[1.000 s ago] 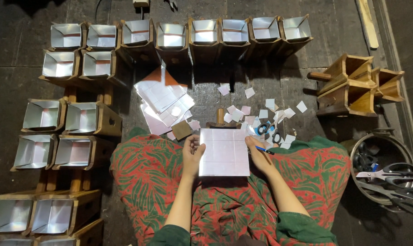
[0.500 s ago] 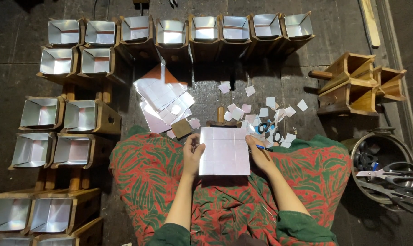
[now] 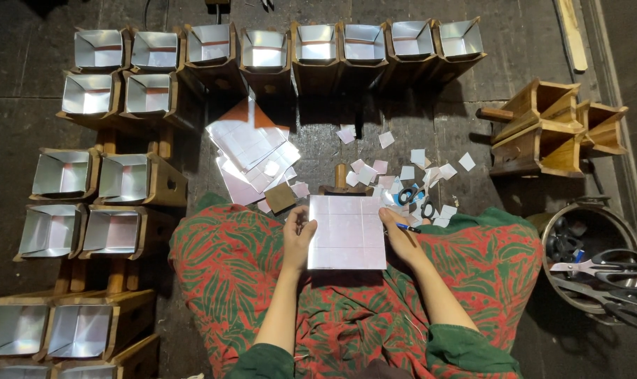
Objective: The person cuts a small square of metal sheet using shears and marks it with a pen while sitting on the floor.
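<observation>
- Sheet: lies flat on the lap, near-square, long axis running near–far, edges square to the body.
- Left hand: fingers pinch the sheet's left edge.
- Right hand: at the right edge, fingers closed on a blue pen.
- Scissors: on the floor, just beyond.

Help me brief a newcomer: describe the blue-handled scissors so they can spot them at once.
Start at the silvery square sheet on the person's lap. Just beyond its far right corner, above the right hand, the scissors lie among small paper squares. Their blue handles distinguish them from the dark-handled shears in the bucket.
</observation>
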